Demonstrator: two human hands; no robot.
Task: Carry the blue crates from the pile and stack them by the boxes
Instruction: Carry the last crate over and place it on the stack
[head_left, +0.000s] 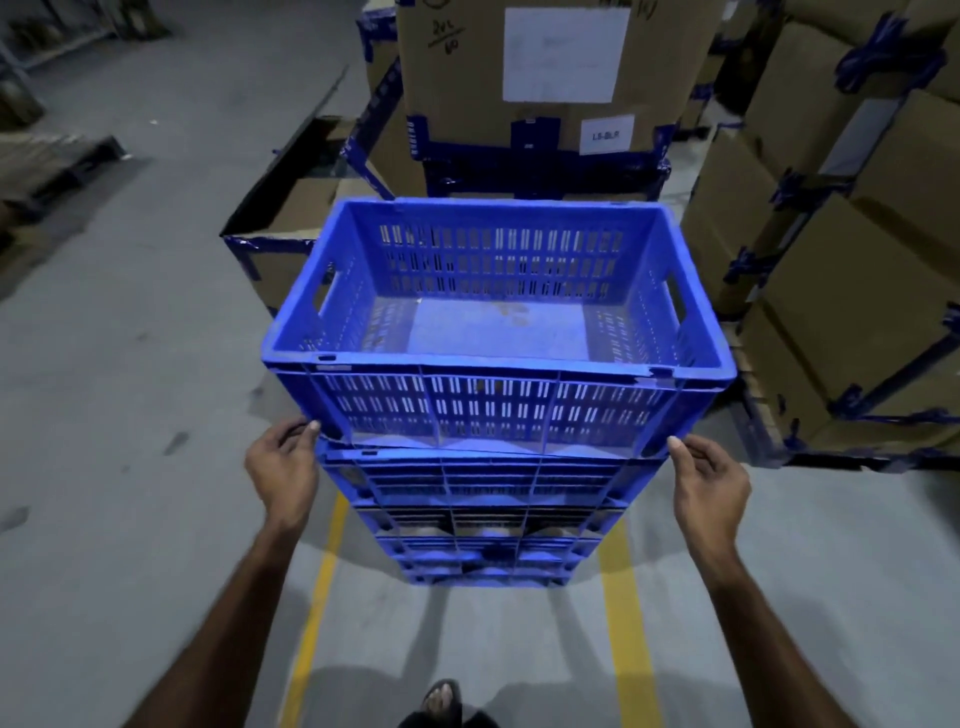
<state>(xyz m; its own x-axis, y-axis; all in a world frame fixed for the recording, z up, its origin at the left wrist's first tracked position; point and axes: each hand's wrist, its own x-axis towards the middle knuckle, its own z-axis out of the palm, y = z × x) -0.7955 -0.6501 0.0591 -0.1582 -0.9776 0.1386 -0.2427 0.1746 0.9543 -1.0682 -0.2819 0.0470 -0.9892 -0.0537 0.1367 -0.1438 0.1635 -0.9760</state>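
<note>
Head view: top blue crate (497, 332) sits on the crate stack (488, 514) on the floor (130, 338), before cardboard boxes (545, 78) whose white label reads "LS-BLR". Left hand (283, 475) and right hand (709, 486), fingers loosely curled, touch its bottom corners with their thumbs, gripping nothing.

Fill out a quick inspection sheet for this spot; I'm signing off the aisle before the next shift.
Surface: grey concrete floor, two yellow lines.
Job's things: empty top crate sits on a stack of blue crates.
Clutter: nothing seen.
Grippers: left hand and right hand at the top crate's lower near corners; grip unclear.
Cables: nothing seen.
Surroundings: taped cardboard boxes behind and right; pallet far left.
</note>
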